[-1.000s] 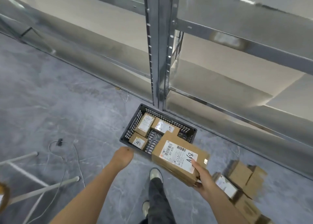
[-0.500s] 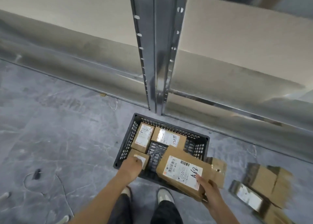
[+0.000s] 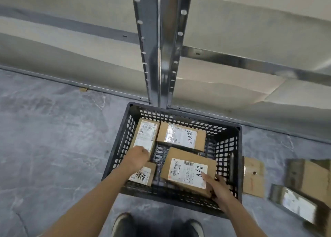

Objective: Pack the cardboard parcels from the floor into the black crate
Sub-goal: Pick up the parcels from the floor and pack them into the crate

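The black crate (image 3: 179, 112) stands on the floor against a shelf post. Inside lie three cardboard parcels: one at the far left (image 3: 147, 133), one at the far middle (image 3: 180, 136) and a small one at the near left (image 3: 145, 173). My right hand (image 3: 215, 188) holds a larger parcel marked "A68" (image 3: 188, 170) tilted inside the crate's right half. My left hand (image 3: 137, 157) is inside the crate with fingers curled, resting over the near end of the far left parcel; its grip is hidden.
More cardboard parcels (image 3: 304, 184) lie on the floor right of the crate, with a flat one (image 3: 253, 176) against its side. A metal shelf post (image 3: 161, 45) rises just behind the crate. My shoes (image 3: 123, 224) stand at the crate's near edge.
The "A68" parcel has moved from above the crate's near rim down into its right half. My left hand moved from the near left parcel forward to the far left one.
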